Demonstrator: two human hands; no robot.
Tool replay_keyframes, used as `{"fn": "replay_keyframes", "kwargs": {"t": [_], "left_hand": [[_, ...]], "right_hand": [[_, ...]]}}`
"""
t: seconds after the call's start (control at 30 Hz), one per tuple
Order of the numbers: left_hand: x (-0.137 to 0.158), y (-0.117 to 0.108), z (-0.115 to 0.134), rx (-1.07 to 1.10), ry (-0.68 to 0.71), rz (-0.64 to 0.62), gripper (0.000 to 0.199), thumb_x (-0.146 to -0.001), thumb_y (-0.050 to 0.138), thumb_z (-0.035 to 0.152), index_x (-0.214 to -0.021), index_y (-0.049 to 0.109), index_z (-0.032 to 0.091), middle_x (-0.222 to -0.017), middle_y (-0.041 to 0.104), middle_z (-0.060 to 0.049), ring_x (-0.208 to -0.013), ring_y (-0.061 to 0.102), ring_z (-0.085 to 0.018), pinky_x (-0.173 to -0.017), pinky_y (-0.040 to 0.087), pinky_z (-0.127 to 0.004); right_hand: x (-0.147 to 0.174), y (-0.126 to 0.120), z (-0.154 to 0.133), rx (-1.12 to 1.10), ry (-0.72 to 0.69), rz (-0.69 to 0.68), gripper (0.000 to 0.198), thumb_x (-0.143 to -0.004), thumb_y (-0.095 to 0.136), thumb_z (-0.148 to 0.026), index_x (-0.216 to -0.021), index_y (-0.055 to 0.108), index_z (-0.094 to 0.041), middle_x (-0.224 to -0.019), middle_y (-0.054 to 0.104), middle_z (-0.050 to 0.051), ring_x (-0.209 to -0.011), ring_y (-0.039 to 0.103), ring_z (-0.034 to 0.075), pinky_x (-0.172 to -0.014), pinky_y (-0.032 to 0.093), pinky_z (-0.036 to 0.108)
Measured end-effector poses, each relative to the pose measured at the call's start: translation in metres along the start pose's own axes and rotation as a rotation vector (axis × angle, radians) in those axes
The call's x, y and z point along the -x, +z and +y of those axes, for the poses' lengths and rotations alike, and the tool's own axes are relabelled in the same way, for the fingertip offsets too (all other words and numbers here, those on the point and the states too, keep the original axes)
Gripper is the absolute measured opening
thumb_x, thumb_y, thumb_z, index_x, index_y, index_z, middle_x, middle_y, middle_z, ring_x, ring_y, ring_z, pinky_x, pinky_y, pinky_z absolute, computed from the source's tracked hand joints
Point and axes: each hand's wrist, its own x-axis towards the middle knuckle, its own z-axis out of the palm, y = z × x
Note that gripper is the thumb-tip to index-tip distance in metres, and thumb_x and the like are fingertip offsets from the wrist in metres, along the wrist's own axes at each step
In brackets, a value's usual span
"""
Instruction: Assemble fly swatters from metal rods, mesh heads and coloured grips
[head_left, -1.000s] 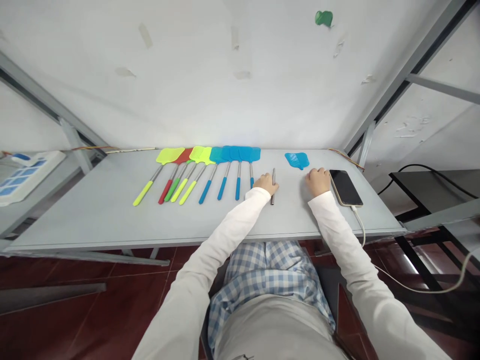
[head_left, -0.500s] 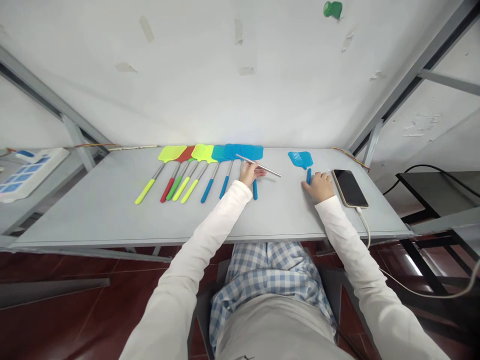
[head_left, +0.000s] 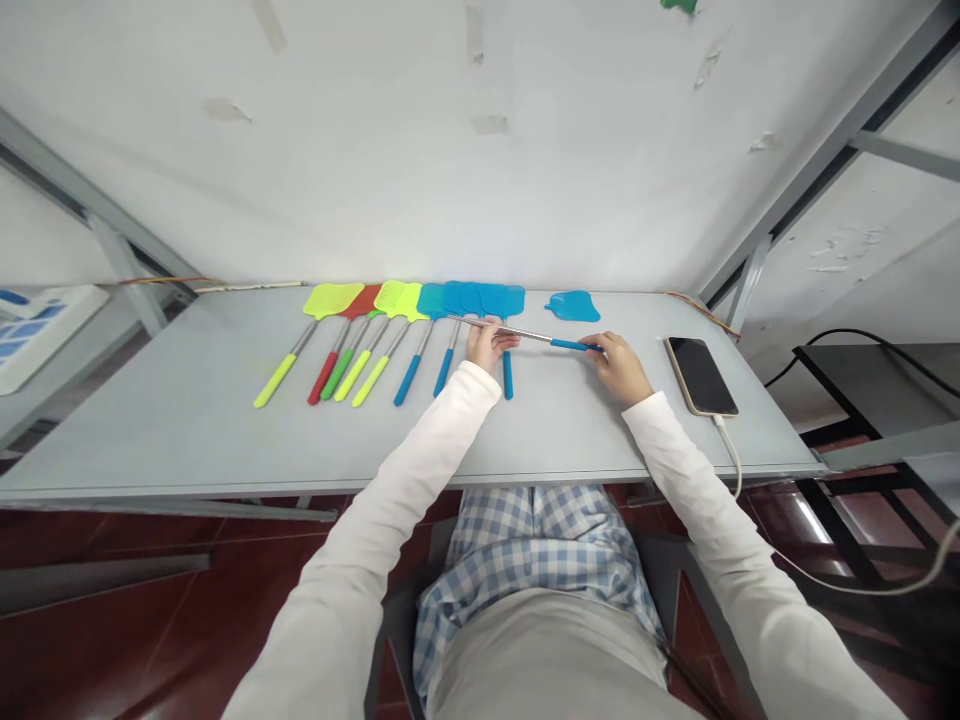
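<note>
My left hand [head_left: 490,346] is closed round a thin metal rod [head_left: 529,333], held slanting over the table. At the rod's right end is a blue handle grip [head_left: 570,344], pinched in my right hand [head_left: 619,366]. A loose blue fly swatter head [head_left: 574,306] lies behind them on the table. Left of my hands, several fly swatters lie in a row with their heads overlapping: a yellow one [head_left: 275,380] at the far left, then a red one [head_left: 324,378], a green one and more yellow ones. Blue swatters [head_left: 407,380] lie nearest my left hand, partly hidden by it.
A smartphone [head_left: 702,375] with a white charging cable [head_left: 731,455] rests on the grey table [head_left: 187,430] at the right. White wall [head_left: 360,150] stands behind, with metal frame bars at both sides. A white and blue object [head_left: 45,330] sits at far left.
My right hand has lifted the blue grip from the table and brought it left to the rod's end. The loose blue head now lies farther left and turned. The view has shifted slightly.
</note>
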Motion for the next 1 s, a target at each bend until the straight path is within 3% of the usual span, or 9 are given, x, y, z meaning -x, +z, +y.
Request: {"fn": "replay_keyframes", "kwargs": {"t": [0.23,0.4,0.6,0.87,1.0], "left_hand": [[0.002,0.0,-0.001,-0.011,0.015,-0.047,0.014,-0.078,0.063,0.022,-0.082,0.05,0.019,-0.062,0.064,0.001,-0.057,0.068,-0.015,-0.06,0.054,-0.025],[0.001,-0.001,0.001,-0.04,0.041,-0.036,0.007,-0.082,0.057,0.019,-0.085,0.051,0.019,-0.064,0.066,0.001,-0.059,0.069,-0.015,-0.068,0.056,-0.028],[0.008,0.004,0.004,-0.074,0.025,-0.053,0.01,-0.085,0.06,0.02,-0.087,0.051,0.019,-0.068,0.067,0.001,-0.064,0.071,-0.014,-0.077,0.057,-0.029],[0.017,0.006,0.003,-0.121,0.009,-0.225,0.024,-0.081,0.072,0.035,-0.09,0.057,0.018,-0.089,0.073,-0.004,-0.08,0.073,-0.016,-0.081,0.056,-0.028],[0.019,0.007,0.002,-0.138,-0.066,-0.3,0.032,-0.085,0.067,0.047,-0.091,0.053,0.018,-0.092,0.074,-0.007,-0.081,0.073,-0.017,-0.079,0.056,-0.03]], "right_hand": [[-0.001,0.0,-0.007,-0.037,-0.044,0.037,0.029,-0.096,0.042,-0.026,-0.11,0.067,-0.021,-0.103,0.065,0.012,-0.098,0.059,0.027,-0.088,0.046,0.041],[0.001,-0.004,-0.009,-0.01,0.04,0.03,0.032,-0.095,0.039,-0.023,-0.114,0.065,-0.019,-0.108,0.064,0.012,-0.101,0.058,0.026,-0.091,0.045,0.038],[0.001,-0.003,-0.019,-0.055,0.039,0.017,0.032,-0.097,0.039,-0.026,-0.115,0.065,-0.019,-0.107,0.064,0.012,-0.098,0.059,0.024,-0.088,0.046,0.036],[-0.004,0.006,-0.043,-0.178,0.017,0.073,0.032,-0.097,0.044,-0.032,-0.112,0.068,-0.019,-0.098,0.067,0.01,-0.087,0.06,0.02,-0.081,0.048,0.033],[-0.013,0.007,-0.048,-0.336,-0.048,-0.028,0.037,-0.093,0.051,-0.048,-0.108,0.07,-0.019,-0.1,0.069,0.009,-0.081,0.061,0.018,-0.078,0.05,0.032]]}}
